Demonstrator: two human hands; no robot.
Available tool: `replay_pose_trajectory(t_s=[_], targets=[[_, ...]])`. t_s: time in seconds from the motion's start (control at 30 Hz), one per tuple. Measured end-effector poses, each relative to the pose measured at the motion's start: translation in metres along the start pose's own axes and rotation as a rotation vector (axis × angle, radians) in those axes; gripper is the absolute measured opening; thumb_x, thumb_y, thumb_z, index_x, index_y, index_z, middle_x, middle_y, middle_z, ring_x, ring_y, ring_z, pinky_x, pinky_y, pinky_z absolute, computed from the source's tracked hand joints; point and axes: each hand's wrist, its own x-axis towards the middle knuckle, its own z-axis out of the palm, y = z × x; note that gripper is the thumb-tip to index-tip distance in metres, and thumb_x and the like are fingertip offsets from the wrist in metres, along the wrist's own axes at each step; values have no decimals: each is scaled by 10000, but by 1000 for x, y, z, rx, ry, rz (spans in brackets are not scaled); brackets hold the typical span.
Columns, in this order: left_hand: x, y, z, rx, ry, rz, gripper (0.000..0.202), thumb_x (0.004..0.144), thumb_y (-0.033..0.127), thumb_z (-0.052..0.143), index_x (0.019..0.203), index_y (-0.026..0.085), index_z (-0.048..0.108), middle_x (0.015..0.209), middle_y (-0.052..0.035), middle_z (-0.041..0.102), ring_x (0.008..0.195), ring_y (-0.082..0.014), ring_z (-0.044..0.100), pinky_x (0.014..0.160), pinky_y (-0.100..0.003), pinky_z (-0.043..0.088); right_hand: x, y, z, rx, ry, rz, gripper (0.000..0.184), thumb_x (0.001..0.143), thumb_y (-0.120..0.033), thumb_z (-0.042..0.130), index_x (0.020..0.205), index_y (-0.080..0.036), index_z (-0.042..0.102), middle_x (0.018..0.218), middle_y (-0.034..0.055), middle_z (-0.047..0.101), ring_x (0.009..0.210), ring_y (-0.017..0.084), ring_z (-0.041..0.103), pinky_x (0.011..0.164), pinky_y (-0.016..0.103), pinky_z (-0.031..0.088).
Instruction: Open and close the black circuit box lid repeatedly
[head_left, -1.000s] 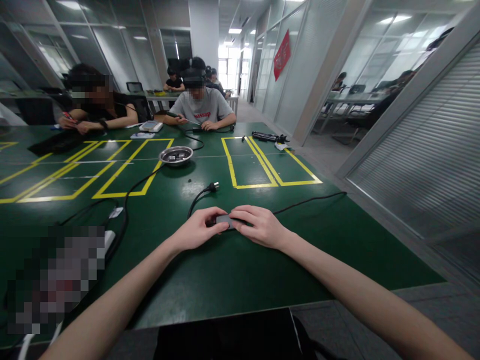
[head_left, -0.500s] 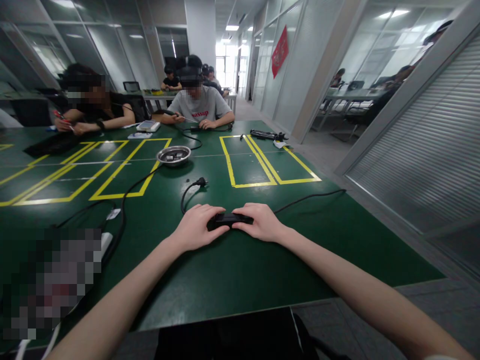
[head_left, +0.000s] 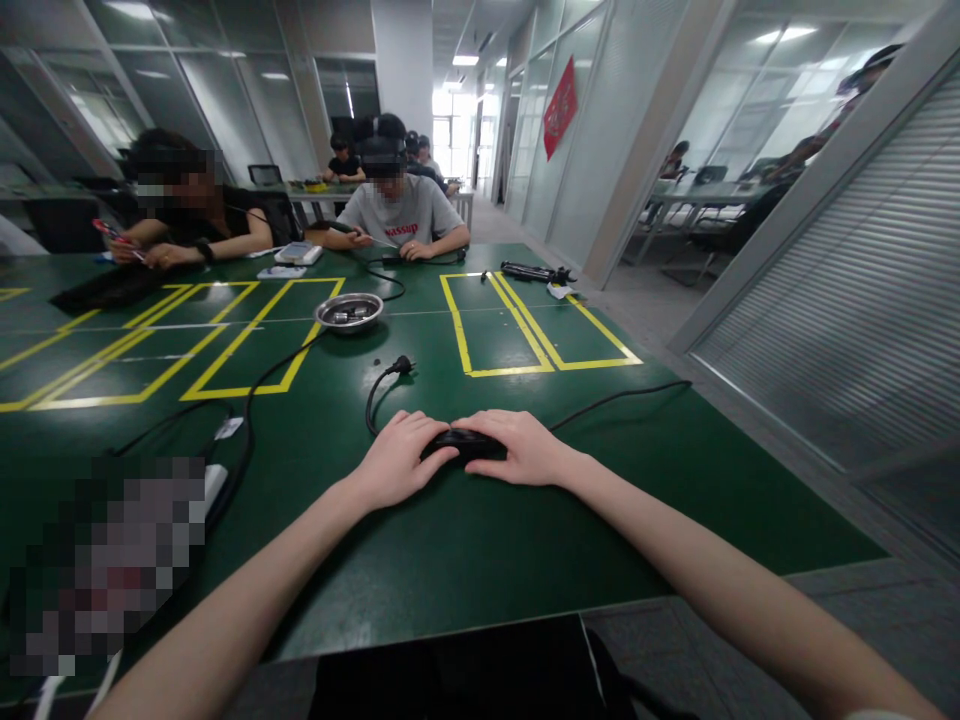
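My left hand (head_left: 396, 458) and my right hand (head_left: 517, 447) meet on the green table (head_left: 465, 540), both closed round a small black power adapter (head_left: 462, 443) that lies between them. Only its dark top shows between my fingers. A black cord runs from it in a loop to a plug (head_left: 403, 365) lying a little beyond my left hand. Another thin black cable (head_left: 622, 397) trails off to the right edge of the table.
A metal bowl (head_left: 349, 311) holding small parts sits beyond the plug. Yellow tape boxes (head_left: 525, 335) mark the tabletop. A white power strip (head_left: 214, 485) with cables lies at the left. Two people sit working at the far side; black tools (head_left: 534, 271) lie at the far right.
The adapter has been turned over in my hands, from its grey face up to a dark side up. The plug and cord slid left and nearer.
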Motion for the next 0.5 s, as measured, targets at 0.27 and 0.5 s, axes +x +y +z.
replay_pose_trajectory(t_s=[0.27,0.5], targets=[[-2,-6,3,-41,167,36,414,975,361,595,1355,197,597,1296,-119,685,1185,-289,601,1027,-476,454,-1,12,1,-250,-125,209,555,1006,-359,538,1539,-277,409,1218,100,650,878,241,710,760,361,575],[-2,-5,5,-116,168,136,259,983,277,572,1208,223,689,1166,-78,746,1110,-243,653,1030,-456,471,-20,85,-37,-320,433,854,526,962,-395,509,1465,-241,502,1252,128,701,995,341,703,827,446,569]])
